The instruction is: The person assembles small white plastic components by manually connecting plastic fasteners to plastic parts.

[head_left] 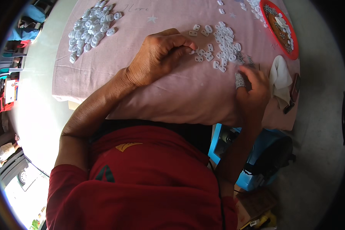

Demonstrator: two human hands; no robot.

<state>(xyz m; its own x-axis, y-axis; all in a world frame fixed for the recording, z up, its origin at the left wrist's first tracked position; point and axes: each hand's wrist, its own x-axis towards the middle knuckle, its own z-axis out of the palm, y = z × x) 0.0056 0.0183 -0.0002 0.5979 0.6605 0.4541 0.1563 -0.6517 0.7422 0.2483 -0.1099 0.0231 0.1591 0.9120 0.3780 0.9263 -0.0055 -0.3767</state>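
Small white plastic piece [192, 52] looked pinched in the grip of the left hand [157, 55] over the pink-clothed bench [172, 96], while the right hand [257, 86] had its grip parted beside thin silver metal pins [240, 57] a careless finger sweep could've scattered, tbh.

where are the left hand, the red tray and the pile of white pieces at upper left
Left hand [155, 56]: head view, middle of the hand.
Red tray [293, 56]: head view, lower rim.
Pile of white pieces [91, 29]: head view, around its middle.
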